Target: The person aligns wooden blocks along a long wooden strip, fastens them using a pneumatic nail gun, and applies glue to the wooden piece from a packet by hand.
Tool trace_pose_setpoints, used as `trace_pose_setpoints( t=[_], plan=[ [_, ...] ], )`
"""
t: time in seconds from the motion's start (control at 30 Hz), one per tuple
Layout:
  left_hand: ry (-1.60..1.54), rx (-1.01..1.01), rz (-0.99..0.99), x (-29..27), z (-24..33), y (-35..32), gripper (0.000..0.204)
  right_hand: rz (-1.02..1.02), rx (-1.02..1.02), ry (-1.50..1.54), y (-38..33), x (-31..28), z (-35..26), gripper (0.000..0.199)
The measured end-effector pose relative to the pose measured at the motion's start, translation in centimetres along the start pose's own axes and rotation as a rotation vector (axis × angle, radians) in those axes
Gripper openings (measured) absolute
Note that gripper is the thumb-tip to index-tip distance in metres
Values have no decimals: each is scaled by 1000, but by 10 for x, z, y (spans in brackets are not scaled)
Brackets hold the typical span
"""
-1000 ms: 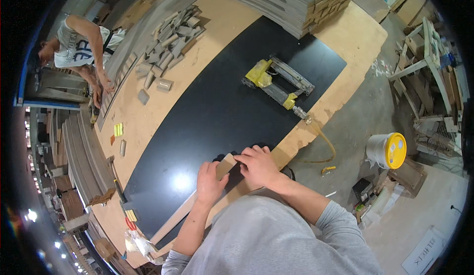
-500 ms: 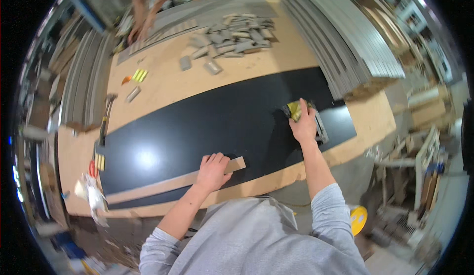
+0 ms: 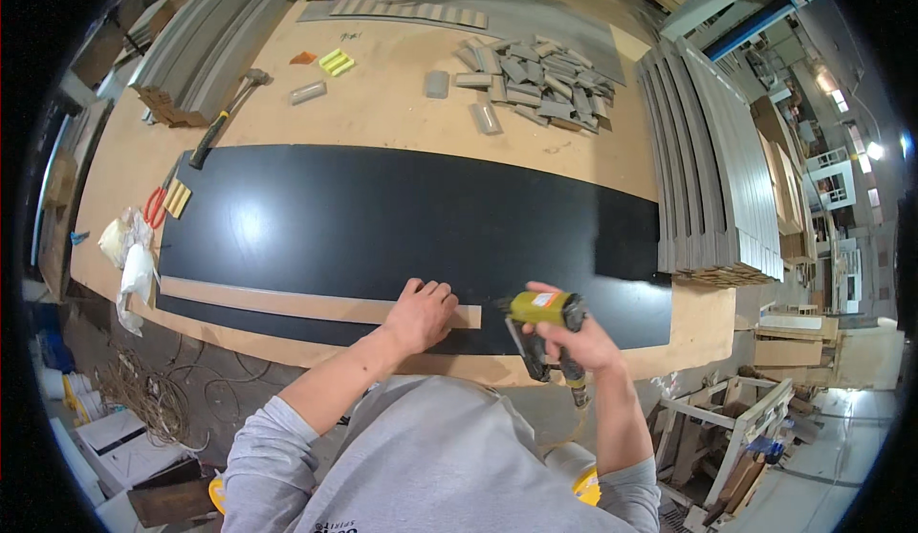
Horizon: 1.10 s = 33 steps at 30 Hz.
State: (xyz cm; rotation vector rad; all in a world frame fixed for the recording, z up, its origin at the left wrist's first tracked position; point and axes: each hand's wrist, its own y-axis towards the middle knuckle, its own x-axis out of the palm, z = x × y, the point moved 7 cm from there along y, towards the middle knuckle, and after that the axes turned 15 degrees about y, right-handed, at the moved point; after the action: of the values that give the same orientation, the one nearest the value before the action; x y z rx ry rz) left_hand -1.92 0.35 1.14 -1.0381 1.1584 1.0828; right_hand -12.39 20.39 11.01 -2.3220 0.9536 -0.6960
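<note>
We press our left hand (image 3: pixel 421 313) flat on the wooden strip (image 3: pixel 316 305) — our right hand (image 3: pixel 574 340) grips the yellow nail gun (image 3: pixel 543 311) beside it.

I see panel (image 3: pixel 382 217): black, smooth, semi-gloss, lamp glare at 9 o'clock end. Strip (image 3: pixel 287 302) under my left hand (image 3: pixel 421 313): pale bare wood, matt. Nailer (image 3: pixel 540 327) in my right hand (image 3: pixel 583 342): yellow glossy plastic or painted head, dark metal magazine. Bench (image 3: pixel 382 117): tan fibreboard look, matt, scuffed. Blocks (image 3: pixel 535 79) at 1 o'clock: grey, matt. Slats (image 3: pixel 717 170) at 3 o'clock: grey faces, raw wood ends. Sleeves (image 3: pixel 277 437): grey cloth, soft knit.
</note>
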Motion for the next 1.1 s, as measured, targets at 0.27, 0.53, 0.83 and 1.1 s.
trace_pose_setpoints(
  t=[0.27,0.53,0.83,1.1],
  plan=[
    [17,-23,-72,5,0,3,45,52,-98,-542,18,40,4,67],
    [36,-22,-67,9,1,0,41,101,57,-645,17,50,1,73],
    [9,-7,23,8,1,0,26,96,189,-621,-1,52,11,75],
    [-13,15,27,5,1,-1,30,120,113,-655,-2,51,15,74]
  ],
)
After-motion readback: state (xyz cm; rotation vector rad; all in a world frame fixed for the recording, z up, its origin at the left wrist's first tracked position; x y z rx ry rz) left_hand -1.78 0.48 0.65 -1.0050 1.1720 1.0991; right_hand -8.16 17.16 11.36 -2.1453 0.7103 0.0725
